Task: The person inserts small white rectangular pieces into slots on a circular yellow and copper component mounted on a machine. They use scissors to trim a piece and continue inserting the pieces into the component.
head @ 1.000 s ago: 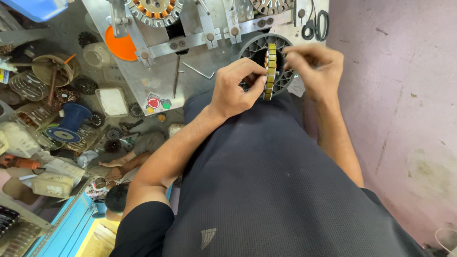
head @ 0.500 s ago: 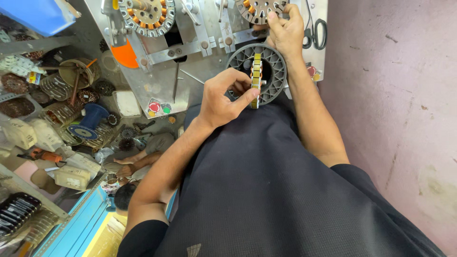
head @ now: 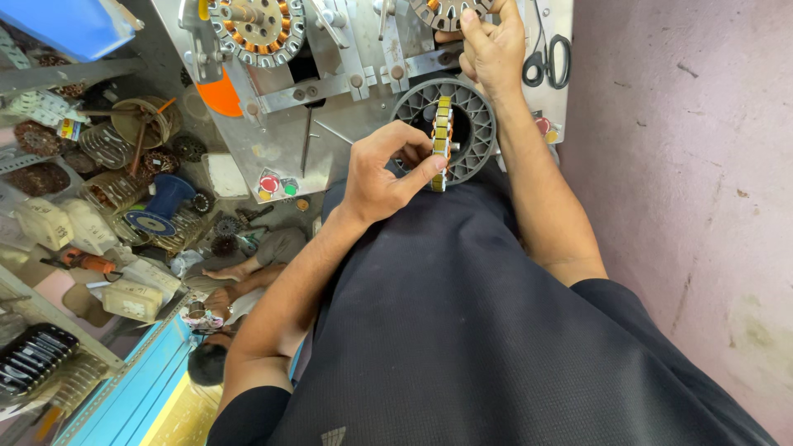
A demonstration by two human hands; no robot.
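A grey metal winding machine (head: 330, 91) fills the top of the view, set against a pinkish wall (head: 686, 206) on the right side and a crowded heap of coils and parts at about nine o'clock. The left hand (head: 382, 172), near the centre of the frame, is closed in a pinch on a stator ring (head: 443, 142) seen edge-on, its rim banded in yellow and copper; thumb and fingers clasp it and hold it upright just in front of a grey spoked housing (head: 475, 124) mounted on the machine. The right hand (head: 494, 48), at about one o'clock, reaches up with its fingers curled onto the lower edge of a round slotted stator (head: 446, 11) at the top border; whether it truly grips that part or only presses on it cannot be told. A second stator wound with copper wire (head: 256, 29) sits on the machine at eleven o'clock. Black-handled scissors (head: 549, 59) hang just right of the right hand. Red and green buttons (head: 277, 185) lie on the machine's lower edge, left of the left hand. The dark shirt (head: 462, 330) covers the lower half.
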